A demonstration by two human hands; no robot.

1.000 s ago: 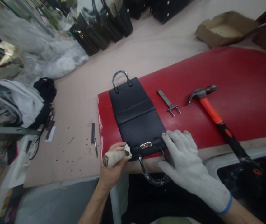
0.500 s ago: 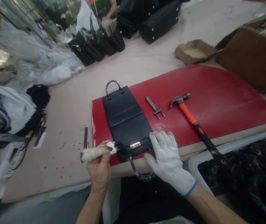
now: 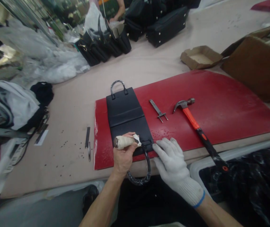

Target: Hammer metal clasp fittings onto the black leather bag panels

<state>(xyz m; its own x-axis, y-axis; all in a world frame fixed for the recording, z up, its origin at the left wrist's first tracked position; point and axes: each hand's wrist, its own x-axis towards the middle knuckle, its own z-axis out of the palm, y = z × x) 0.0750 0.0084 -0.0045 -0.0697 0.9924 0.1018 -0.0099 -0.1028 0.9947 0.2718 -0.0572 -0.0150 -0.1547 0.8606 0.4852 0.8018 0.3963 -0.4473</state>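
Observation:
A black handbag piece (image 3: 126, 107) lies flat on the red mat, with a plastic-wrapped handle (image 3: 117, 82) at its far end and another handle (image 3: 139, 181) hanging over the table's near edge. My bare left hand (image 3: 124, 157) is wrapped round a tape-wrapped hand tool (image 3: 124, 142) above the bag's near end. White material covers the tool's right end, and its working tip is hidden. My right hand (image 3: 172, 164), in a white knitted glove, lies with its fingers stretched out beside the bag's near right corner. Its fingertips are close to the bag's edge; I cannot tell whether they touch.
On the red mat (image 3: 220, 104) lie a two-pronged metal tool (image 3: 158, 110) and a claw hammer (image 3: 197, 129). Small metal rods (image 3: 89, 151) lie left of it. Black bags (image 3: 104, 47), a cardboard tray (image 3: 200, 57) and a brown box (image 3: 255, 66) stand farther back. A person's arm shows behind.
My left hand has moved right with the tape-wrapped tool, from the bag's left edge to over its near end, hiding the metal plate. My right hand has shifted slightly off the bag's corner.

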